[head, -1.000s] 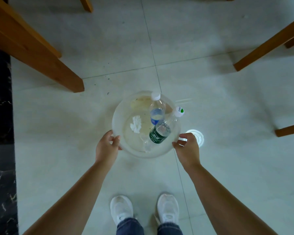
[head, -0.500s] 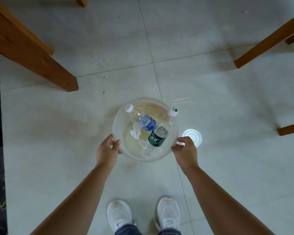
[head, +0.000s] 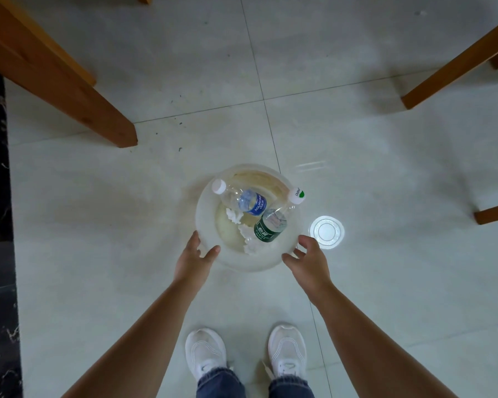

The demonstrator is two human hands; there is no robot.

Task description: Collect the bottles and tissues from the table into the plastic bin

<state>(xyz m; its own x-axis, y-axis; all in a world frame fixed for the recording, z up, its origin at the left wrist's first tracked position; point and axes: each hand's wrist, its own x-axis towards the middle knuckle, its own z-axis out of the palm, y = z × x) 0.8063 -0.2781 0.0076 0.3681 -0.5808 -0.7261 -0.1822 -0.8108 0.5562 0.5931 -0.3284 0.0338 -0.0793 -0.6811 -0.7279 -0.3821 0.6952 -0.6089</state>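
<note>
Both hands (head: 194,261) (head: 309,262) have released the bin's (head: 207,225) rim, fingers spread, bare floor (head: 385,173) around.

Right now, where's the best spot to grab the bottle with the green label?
Probably by its neck, just below the white cap. The clear plastic bottle with the green label leans tilted in the round see-through plastic bin, cap poking over the far right rim. Come from above right; its base sits buried among the white tissues.
</note>
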